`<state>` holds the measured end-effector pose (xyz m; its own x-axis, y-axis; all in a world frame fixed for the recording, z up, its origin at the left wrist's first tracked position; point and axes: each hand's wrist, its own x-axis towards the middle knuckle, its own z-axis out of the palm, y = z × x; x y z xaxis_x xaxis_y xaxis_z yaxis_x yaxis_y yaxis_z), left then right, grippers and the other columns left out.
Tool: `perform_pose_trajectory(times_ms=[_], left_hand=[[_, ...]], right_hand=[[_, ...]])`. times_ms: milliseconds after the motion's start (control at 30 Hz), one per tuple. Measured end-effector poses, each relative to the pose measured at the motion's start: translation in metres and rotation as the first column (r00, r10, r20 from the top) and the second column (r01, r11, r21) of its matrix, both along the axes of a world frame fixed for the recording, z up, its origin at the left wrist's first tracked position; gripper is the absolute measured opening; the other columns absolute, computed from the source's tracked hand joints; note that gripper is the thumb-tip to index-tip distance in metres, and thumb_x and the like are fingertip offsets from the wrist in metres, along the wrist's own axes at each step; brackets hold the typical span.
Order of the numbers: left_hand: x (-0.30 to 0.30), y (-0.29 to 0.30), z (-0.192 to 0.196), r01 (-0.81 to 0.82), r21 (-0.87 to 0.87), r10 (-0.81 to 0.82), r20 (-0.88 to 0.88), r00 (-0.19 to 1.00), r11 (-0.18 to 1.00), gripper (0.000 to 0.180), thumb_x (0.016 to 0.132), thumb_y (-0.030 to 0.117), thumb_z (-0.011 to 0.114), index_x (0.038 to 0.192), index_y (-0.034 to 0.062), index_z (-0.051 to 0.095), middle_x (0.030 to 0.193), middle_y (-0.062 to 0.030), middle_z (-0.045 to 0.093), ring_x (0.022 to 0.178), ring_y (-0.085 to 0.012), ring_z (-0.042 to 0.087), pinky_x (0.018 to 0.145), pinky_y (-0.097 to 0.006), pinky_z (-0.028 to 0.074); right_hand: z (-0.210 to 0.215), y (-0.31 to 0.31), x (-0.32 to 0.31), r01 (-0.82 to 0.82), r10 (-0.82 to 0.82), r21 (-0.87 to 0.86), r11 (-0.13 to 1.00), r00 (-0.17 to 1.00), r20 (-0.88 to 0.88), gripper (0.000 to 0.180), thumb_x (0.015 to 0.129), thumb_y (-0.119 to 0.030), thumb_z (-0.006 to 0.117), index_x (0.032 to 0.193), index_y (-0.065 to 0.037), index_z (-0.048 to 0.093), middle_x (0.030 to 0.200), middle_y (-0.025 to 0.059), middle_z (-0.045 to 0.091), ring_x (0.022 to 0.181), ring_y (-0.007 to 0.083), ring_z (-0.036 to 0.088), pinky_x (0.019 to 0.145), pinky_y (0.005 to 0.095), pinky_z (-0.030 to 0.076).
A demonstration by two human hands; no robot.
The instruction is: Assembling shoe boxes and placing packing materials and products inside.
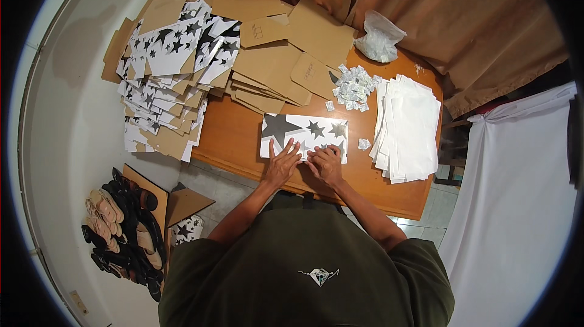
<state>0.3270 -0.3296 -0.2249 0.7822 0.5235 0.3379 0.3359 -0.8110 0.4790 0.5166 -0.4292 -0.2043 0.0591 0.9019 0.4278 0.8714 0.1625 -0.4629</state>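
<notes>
We've got one star-printed box (pixel 304 134) flat on the wooden table (pixel 237 138), near edge under our fingers: left hand (pixel 281 166) spread open and pressing, right hand (pixel 326 164) curled on the edge, gripping nothing. We judge it early going, since a big stack of flat star-printed blanks (pixel 164 77) waits at left.

Dark olive short-sleeved T-shirt (pixel 304 272), small white diamond-shaped emblem (pixel 320 276) at chest centre, bare forearms, no rings or watch seen

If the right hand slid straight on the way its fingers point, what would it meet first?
Judging roughly, the right hand would first meet the left hand, both resting on the white star-printed flat box.
</notes>
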Motion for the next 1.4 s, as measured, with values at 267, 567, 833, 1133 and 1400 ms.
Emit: perform_pose_trajectory(times_ms=[267,567,833,1133,1400], left_hand=[[0.001,0.002,0.026,-0.039,-0.139,0.028,-0.075,0.997,0.99,0.032,0.086,0.021,0.075,0.117,0.0116,0.07,0.137,-0.0062,0.062,0.142,-0.0252,0.044,0.117,-0.065,0.008],[0.006,0.009,0.036,-0.043,-0.06,0.029,-0.222,0.975,0.997,0.066,0.085,0.033,0.075,0.145,0.0195,0.05,0.161,-0.007,0.033,0.152,-0.0228,0.024,0.116,-0.064,0.009],[0.011,0.007,0.049,-0.023,-0.116,-0.013,-0.298,0.955,0.993,0.081,0.079,0.035,0.081,0.15,0.0206,0.044,0.163,-0.0111,0.028,0.153,-0.0259,0.021,0.115,-0.066,0.011],[0.031,-0.011,0.064,-0.048,0.03,0.056,-0.346,0.937,0.998,0.095,0.074,0.03,0.084,0.155,0.0244,0.034,0.163,-0.0139,0.024,0.151,-0.0322,0.02,0.113,-0.066,0.014],[0.065,-0.076,0.038,-0.067,0.213,0.136,-0.325,0.936,0.975,0.122,0.056,0.041,0.094,0.156,0.0374,0.025,0.165,-0.0193,0.009,0.15,-0.0458,0.008,0.11,-0.074,0.014]], right_hand=[[0.006,0.002,0.005,-0.004,-0.01,-0.141,0.99,0.995,-0.103,0.024,0.074,-0.022,0.084,0.093,-0.012,0.073,0.107,-0.0006,0.071,0.101,0.0204,0.061,0.099,0.0435,0.037],[0.016,0.005,0.003,0.001,-0.018,-0.12,0.993,0.989,-0.146,0.027,0.075,-0.02,0.082,0.097,-0.011,0.07,0.116,0.0024,0.068,0.102,0.0234,0.06,0.097,0.0424,0.04],[0.037,0.002,0.031,-0.141,0.134,-0.044,0.989,0.981,-0.141,0.035,0.082,-0.024,0.08,0.111,-0.008,0.068,0.118,0.0109,0.067,0.108,0.0295,0.06,0.096,0.0414,0.044],[-0.052,0.023,0.123,0.184,-0.471,-0.434,0.882,0.337,-0.815,0.047,0.105,-0.036,0.054,0.138,-0.003,0.053,0.108,0.0082,0.065,0.089,0.0161,0.06,0.081,0.0304,0.049],[-0.002,0.036,0.105,-0.334,-0.56,-0.555,0.761,0.092,-0.823,0.057,0.105,-0.046,0.047,0.153,-0.018,0.038,0.141,0.0103,0.053,0.103,0.0253,0.064,0.085,0.0368,0.057]])
